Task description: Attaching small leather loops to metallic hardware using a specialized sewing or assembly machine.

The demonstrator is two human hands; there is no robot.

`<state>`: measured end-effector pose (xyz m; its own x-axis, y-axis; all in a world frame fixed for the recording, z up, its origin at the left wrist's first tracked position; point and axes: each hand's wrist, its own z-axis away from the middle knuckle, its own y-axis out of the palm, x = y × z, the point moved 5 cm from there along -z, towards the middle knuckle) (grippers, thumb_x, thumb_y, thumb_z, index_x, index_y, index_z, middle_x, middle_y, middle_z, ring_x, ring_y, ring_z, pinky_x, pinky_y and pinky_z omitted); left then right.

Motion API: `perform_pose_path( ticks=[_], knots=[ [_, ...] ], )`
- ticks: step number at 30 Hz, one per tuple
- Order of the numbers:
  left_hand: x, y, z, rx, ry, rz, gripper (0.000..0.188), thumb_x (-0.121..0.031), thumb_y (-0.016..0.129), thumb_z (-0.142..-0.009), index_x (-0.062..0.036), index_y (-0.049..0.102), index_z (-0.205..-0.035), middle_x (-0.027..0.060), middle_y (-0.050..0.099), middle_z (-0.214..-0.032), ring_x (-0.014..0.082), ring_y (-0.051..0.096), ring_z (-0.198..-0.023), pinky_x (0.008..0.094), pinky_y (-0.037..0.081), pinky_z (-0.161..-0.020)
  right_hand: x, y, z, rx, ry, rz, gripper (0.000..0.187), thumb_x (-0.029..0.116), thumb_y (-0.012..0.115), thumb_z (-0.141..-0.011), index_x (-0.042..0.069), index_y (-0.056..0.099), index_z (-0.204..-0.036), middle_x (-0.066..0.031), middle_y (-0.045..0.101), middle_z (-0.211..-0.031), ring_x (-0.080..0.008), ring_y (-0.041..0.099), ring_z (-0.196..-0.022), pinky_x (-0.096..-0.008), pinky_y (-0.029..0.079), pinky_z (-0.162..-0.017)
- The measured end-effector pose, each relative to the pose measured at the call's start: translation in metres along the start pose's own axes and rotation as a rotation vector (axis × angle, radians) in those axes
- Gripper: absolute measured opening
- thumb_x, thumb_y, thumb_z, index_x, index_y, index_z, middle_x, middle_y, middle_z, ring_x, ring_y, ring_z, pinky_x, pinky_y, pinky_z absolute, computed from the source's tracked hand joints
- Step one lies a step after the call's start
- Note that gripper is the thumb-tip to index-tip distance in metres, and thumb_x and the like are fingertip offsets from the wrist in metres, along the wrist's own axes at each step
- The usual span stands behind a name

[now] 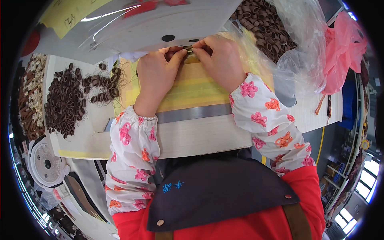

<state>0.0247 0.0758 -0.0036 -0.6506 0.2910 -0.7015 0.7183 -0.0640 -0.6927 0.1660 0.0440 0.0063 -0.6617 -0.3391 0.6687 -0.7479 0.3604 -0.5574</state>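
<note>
Close beneath the grey-white body of what looks like a sewing machine [148,30], my two hands meet over a yellow-taped work surface [188,90]. Thumb and fingers of my left hand [160,70] are pinched together, and those of my right hand [221,60] pinch just beside them. Whatever lies between the fingertips is tiny and mostly covered, so its kind does not show. Left of my left hand lies a heap of small dark brown loops [66,104] with loose threads, with a smaller cluster [105,85] nearer the machine.
More brown loops [266,28] fill a clear plastic bag [310,40] at the far right, beside a pink plastic bag [344,52]. A metal strip [192,113] crosses the pale table [200,140]. Beyond the table's left edge stands a round white fan [47,162].
</note>
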Motion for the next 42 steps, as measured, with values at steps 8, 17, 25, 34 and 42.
perform_pose_path(
  ticks=[8, 17, 25, 34, 42],
  knots=[
    [0.000, -0.001, -0.002, 0.006, 0.057, 0.042, 0.025, -0.025, 0.064, -0.076, -0.0022, 0.067, -0.086, 0.0055, 0.062, -0.061, 0.0066, 0.052, -0.051, 0.0217, 0.041, -0.051, 0.000, 0.001, -0.003, 0.039, -0.016, 0.017, 0.011, 0.006, 0.064, -0.070, -0.003, 0.061, -0.075, -0.0144, 0.061, -0.067, -0.0244, 0.059, -0.058, -0.0309, 0.046, -0.053],
    [-0.001, 0.000, -0.003, 0.026, 0.020, 0.023, 0.026, -0.026, 0.059, -0.075, -0.0019, 0.067, -0.081, 0.0102, 0.062, -0.061, 0.0225, 0.059, -0.054, 0.0297, 0.045, -0.054, 0.000, 0.000, -0.008, 0.095, -0.005, 0.089, 0.014, 0.009, 0.065, -0.069, -0.004, 0.062, -0.072, -0.0160, 0.061, -0.065, -0.0261, 0.059, -0.057, -0.0314, 0.047, -0.054],
    [0.002, 0.000, -0.004, 0.045, -0.032, 0.047, 0.027, -0.026, 0.061, -0.075, -0.0011, 0.066, -0.083, 0.0089, 0.063, -0.063, 0.0164, 0.059, -0.054, 0.0260, 0.045, -0.055, -0.007, 0.002, -0.010, 0.131, 0.102, 0.011, 0.008, 0.007, 0.061, -0.068, 0.000, 0.058, -0.068, -0.0152, 0.059, -0.064, -0.0310, 0.058, -0.061, -0.0371, 0.047, -0.057],
    [0.000, -0.001, -0.002, 0.041, -0.048, 0.098, 0.026, -0.024, 0.061, -0.075, 0.0000, 0.065, -0.083, 0.0089, 0.064, -0.064, 0.0151, 0.059, -0.056, 0.0253, 0.045, -0.056, -0.009, 0.002, -0.009, 0.136, 0.099, 0.064, 0.011, 0.006, 0.065, -0.068, -0.002, 0.061, -0.074, -0.0104, 0.061, -0.063, -0.0183, 0.058, -0.054, -0.0281, 0.046, -0.052],
    [-0.008, -0.008, 0.007, -0.078, 0.279, -0.078, 0.017, -0.020, 0.059, -0.078, -0.0029, 0.061, -0.082, 0.0104, 0.060, -0.060, 0.0232, 0.057, -0.053, 0.0340, 0.044, -0.054, -0.007, 0.000, -0.009, 0.136, 0.050, 0.029, 0.012, 0.008, 0.066, -0.069, -0.002, 0.060, -0.073, -0.0086, 0.060, -0.062, -0.0154, 0.057, -0.055, -0.0271, 0.045, -0.052]
  ],
)
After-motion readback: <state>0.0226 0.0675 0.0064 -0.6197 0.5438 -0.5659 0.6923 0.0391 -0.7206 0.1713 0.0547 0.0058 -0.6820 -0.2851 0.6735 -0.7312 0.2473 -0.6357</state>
